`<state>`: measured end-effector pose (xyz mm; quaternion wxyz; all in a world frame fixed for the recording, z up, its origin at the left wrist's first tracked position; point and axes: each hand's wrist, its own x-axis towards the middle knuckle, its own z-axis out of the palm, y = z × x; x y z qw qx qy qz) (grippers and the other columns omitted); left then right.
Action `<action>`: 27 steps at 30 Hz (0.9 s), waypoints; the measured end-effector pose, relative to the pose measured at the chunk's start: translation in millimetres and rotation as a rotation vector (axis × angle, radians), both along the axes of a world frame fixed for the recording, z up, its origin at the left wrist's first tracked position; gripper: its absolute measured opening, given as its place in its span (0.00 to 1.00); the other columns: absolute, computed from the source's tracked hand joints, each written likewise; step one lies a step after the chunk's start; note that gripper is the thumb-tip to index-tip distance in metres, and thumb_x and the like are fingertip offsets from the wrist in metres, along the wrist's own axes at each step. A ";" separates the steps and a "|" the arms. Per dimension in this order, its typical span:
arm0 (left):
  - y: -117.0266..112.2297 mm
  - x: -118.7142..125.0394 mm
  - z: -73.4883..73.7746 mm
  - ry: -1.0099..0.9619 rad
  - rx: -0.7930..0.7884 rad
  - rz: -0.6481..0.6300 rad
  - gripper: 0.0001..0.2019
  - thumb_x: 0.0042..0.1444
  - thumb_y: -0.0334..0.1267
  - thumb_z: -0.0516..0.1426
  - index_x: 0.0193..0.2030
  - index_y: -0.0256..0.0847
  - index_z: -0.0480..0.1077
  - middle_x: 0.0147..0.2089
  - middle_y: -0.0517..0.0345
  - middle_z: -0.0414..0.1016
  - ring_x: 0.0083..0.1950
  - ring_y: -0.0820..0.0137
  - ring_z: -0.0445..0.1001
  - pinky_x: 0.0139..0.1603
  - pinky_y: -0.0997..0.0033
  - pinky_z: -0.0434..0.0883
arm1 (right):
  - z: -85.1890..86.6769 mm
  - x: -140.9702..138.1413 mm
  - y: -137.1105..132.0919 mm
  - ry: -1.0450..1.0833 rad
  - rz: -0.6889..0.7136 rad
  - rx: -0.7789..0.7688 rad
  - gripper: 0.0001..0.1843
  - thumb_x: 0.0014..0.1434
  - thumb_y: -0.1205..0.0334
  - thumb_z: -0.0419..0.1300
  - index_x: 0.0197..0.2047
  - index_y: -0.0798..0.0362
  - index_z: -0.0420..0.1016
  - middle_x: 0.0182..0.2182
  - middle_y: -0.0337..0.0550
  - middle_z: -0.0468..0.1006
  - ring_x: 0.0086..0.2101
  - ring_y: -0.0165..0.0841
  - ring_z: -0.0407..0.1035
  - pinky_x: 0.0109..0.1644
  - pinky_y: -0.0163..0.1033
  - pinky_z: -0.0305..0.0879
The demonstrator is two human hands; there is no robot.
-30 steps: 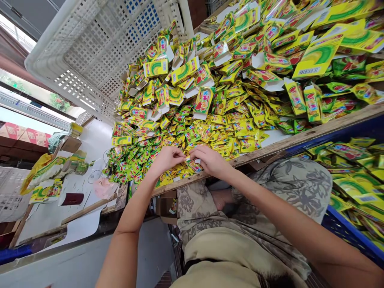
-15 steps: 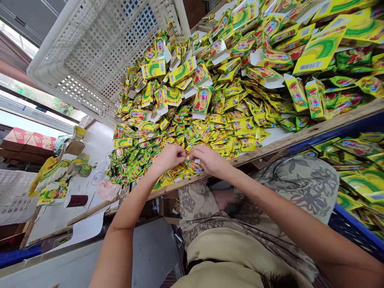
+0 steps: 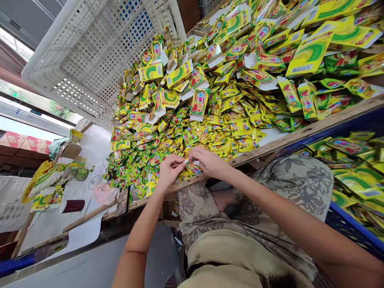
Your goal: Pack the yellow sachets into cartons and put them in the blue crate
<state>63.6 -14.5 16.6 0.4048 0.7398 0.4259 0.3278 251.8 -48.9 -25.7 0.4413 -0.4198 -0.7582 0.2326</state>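
Observation:
My left hand (image 3: 170, 171) is closed in a pinch, thumb against fingers, low over the front of a heap of small candy sachets (image 3: 240, 127). Close to its right, my right hand (image 3: 208, 162) has bent, closed fingers. A small white patch shows at the right fingertips, above a yellow printed packet (image 3: 193, 168); whether it belongs to that packet I cannot tell. The fingers hide what lies between the two hands. Behind them, small yellow cartons (image 3: 199, 102) with white flaps, several standing open, lie on the green and yellow sachets.
A large white plastic basket (image 3: 87, 56) leans tipped behind the heap. The table's wooden edge (image 3: 255, 154) runs in front of my hands. A blue crate (image 3: 354, 226) with yellow packs stands at right. On the left table are a dark red-and-white roll (image 3: 73, 206) and pink plastic (image 3: 105, 193).
My left hand has moved slightly down, toward the table edge, its forearm swinging right. My right hand stays nearly in place, fingers still bent. The view has shifted a little.

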 end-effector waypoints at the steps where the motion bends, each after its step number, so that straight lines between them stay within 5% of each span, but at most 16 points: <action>1: 0.9 0.1 1.1 0.009 0.011 -0.021 0.05 0.47 0.37 0.64 0.31 0.39 0.76 0.36 0.55 0.74 0.38 0.71 0.75 0.37 0.69 0.75 | 0.7 -0.1 -0.2 -0.001 0.002 0.000 0.17 0.50 0.78 0.47 0.39 0.52 0.66 0.39 0.47 0.70 0.42 0.37 0.64 0.45 0.41 0.62; 21: -8.1 0.1 7.8 0.193 0.314 -0.125 0.05 0.56 0.36 0.58 0.32 0.41 0.74 0.37 0.53 0.76 0.39 0.69 0.74 0.43 0.64 0.71 | -0.3 -1.1 -4.2 0.008 -0.003 -0.051 0.26 0.46 0.80 0.47 0.46 0.52 0.69 0.43 0.46 0.74 0.45 0.37 0.68 0.48 0.42 0.65; 27: -11.6 -6.7 1.6 0.171 0.277 -0.161 0.04 0.53 0.37 0.60 0.32 0.40 0.74 0.42 0.50 0.77 0.44 0.67 0.75 0.47 0.61 0.71 | -3.5 3.3 -7.6 0.027 0.025 -0.004 0.25 0.47 0.81 0.47 0.45 0.52 0.71 0.43 0.47 0.75 0.47 0.38 0.68 0.49 0.43 0.65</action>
